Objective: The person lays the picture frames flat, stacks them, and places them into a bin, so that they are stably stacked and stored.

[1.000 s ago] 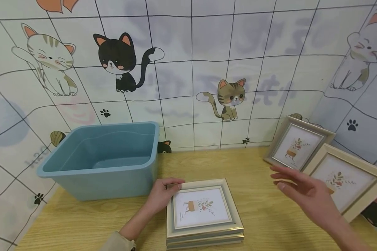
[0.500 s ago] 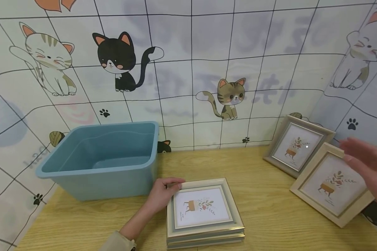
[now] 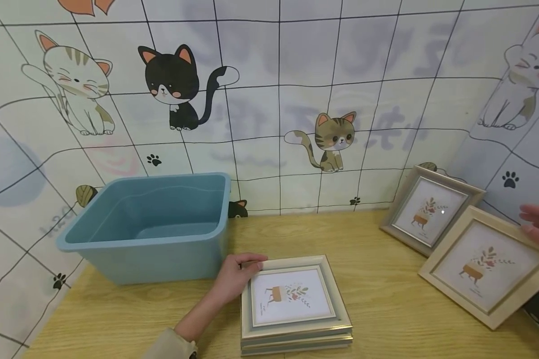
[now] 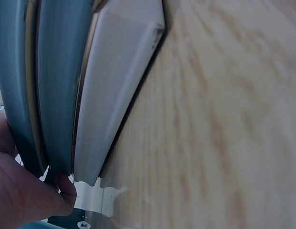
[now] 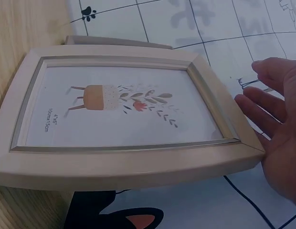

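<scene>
We've got our L hand (image 3: 233, 279) grasping the stack of frames (image 3: 293, 299) by its far-left corner, thumb over the top rim, fingers curled round the side; the stack lies flat on the bench (image 3: 373, 279), well apart from its far edge. Our R hand (image 5: 286, 129) is released, fingers loosely extended w/ nothing held, just beside the leaning cream frame (image 3: 484, 267) at its upper edge; can't tell if it touches. That frame leans nr the right edge, partly in front of the grey-beige frame (image 3: 431, 209) toward the far-right corner; the blue tub (image 3: 148, 262) sits toward the far-left corner. We'd call this step steadying the stack while minding the cream frame, so prob best to make the L grip firm but light, b/c the stacked rims don't look quite flush and could slide. On the R side, fingers should touch the border only, w/o pressing the picture, since a knock could topple both leaners. For any lift, thumb in front, fingers behind the rim = max control.
</scene>
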Motion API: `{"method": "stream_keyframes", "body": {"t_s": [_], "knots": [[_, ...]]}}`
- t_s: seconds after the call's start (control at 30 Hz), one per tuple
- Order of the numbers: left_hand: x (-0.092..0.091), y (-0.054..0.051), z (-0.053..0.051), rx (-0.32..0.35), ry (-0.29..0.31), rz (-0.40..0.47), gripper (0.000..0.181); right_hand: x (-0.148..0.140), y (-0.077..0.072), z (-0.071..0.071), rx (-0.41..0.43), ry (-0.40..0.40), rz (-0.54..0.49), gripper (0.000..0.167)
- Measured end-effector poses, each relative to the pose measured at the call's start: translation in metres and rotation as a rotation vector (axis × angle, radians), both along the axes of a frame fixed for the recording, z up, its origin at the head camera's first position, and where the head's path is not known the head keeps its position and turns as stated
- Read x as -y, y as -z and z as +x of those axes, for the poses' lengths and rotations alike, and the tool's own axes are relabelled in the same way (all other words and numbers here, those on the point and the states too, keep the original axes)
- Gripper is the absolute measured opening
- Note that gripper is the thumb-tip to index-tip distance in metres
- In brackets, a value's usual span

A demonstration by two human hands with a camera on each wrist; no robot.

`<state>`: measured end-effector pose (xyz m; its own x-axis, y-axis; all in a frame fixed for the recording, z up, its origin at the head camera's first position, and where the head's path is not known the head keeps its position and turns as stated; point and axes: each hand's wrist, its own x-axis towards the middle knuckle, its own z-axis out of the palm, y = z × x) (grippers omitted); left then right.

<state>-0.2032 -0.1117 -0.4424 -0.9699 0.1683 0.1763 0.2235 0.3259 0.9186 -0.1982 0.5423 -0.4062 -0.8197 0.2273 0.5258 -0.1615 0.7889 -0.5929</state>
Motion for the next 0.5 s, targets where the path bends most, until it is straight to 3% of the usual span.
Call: {"method": "stream_keyframes", "body": {"t_s": [0.2, 0.37, 0.5], "knots": [[0.0007, 0.0025, -0.0001, -0.01, -0.002, -0.012, 0.016, -0.0016, 0.0099, -0.0018, -0.004, -0.003, 0.013, 0.052], [0.0002, 0.0019, -0.0007, -0.001, 0.007, 0.001, 0.017, -0.005, 0.0094, -0.0026, -0.04, -0.007, 0.105, 0.05], [0.0006, 0.0023, -0.0004, 0.004, 0.011, -0.001, 0.017, 0.0009, 0.0035, 0.0035, -0.051, -0.083, 0.212, 0.046]]}}
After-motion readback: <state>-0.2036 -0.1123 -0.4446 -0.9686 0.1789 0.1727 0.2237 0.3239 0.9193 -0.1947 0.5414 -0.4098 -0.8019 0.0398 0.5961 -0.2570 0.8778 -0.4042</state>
